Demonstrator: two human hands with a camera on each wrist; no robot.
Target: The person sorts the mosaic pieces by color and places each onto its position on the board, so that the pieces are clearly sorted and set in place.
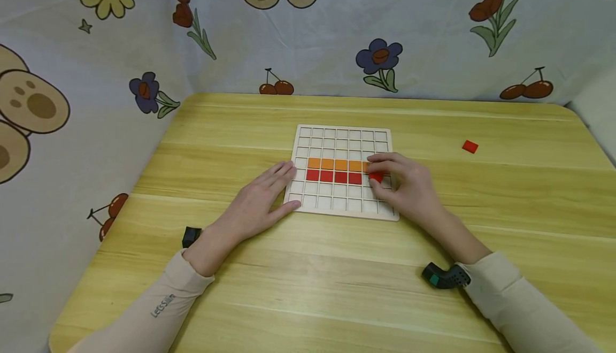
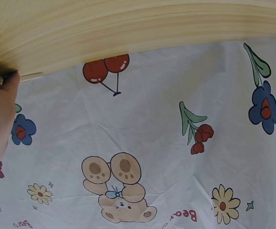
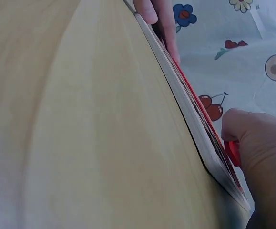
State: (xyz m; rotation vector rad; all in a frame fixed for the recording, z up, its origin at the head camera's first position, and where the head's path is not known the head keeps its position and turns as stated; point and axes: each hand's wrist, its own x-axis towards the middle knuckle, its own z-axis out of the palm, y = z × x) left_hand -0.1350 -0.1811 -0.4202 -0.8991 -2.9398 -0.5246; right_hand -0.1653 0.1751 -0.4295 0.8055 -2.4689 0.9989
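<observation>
A pale wooden grid board [image 1: 332, 203] lies on the table, with a row of several orange tiles [image 1: 334, 164] across its middle. Directly below that row sit several red tiles [image 1: 333, 176]. At the board's right side my right hand [image 1: 409, 184] pinches a red square tile [image 1: 376, 177] between thumb and fingers, at the right end of the red row. The right wrist view also shows this held tile [image 3: 232, 152], tilted by the board's edge. My left hand [image 1: 257, 200] rests with extended fingers on the board's left edge; the left wrist view catches only part of it.
A loose red tile [image 1: 470, 146] lies on the wooden table [image 1: 317, 289] to the right of the board. Behind and left of the table hangs a white cloth [image 1: 308, 37] printed with flowers, cherries and bears.
</observation>
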